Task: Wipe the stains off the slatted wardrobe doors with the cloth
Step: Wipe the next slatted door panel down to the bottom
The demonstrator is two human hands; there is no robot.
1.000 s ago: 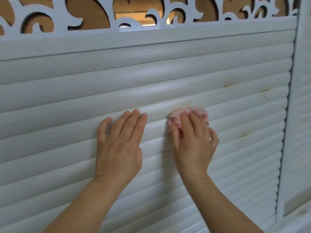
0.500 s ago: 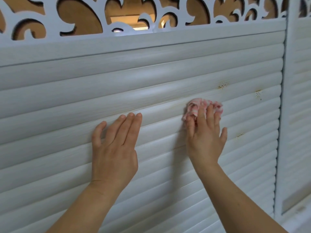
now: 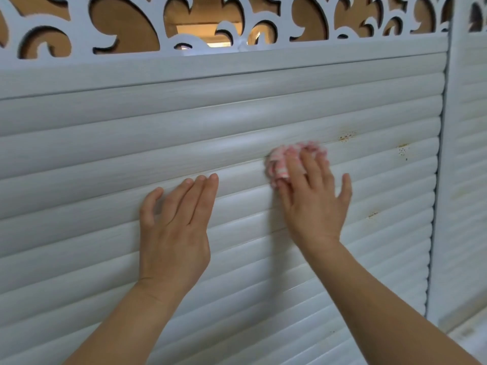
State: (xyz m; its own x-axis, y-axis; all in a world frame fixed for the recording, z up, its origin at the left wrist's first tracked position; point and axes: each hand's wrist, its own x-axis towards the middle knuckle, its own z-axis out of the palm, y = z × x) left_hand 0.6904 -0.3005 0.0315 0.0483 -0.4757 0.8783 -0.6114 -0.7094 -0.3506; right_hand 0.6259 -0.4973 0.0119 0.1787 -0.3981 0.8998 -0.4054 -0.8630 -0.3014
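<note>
The right hand is pressing the bunched pink-and-white cloth against the slatted wardrobe door with straight, slightly spread fingers. The left hand is lying flat on the slats beside it, fingers together and holding nothing. Brown stains are showing just right of the cloth, with others nearer the door's edge.

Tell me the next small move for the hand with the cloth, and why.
Probably slide the right hand and its pink cloth up and right onto the brown speckled stain: that stain sits just beyond the cloth, unwiped, while the left hand rests flat on the slats.
</note>
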